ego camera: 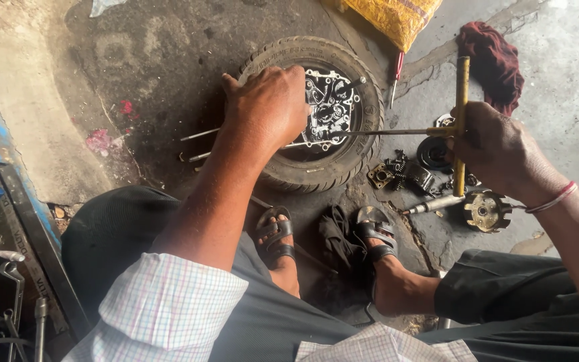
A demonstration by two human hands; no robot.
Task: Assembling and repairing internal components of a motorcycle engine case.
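A small black tyre (363, 100) lies flat on the stained concrete, with a metal engine case (333, 107) resting in its middle. My left hand (269, 104) presses down on the case's left side, fingers curled over its edge. My right hand (494, 147) grips the yellowish cross handle of a T-handle wrench (461, 87). The wrench's long thin shaft (390, 132) runs level to the left, and its tip reaches into the case. Long studs (199, 136) stick out from the case to the left of the tyre.
Loose metal engine parts (403, 175) and a round toothed part (484, 211) lie right of the tyre. A red-handled screwdriver (397, 74), a maroon rag (494, 57) and a yellow sack (397, 17) lie beyond. A tool tray (8, 288) sits at lower left. My sandalled feet (330, 238) rest near the tyre.
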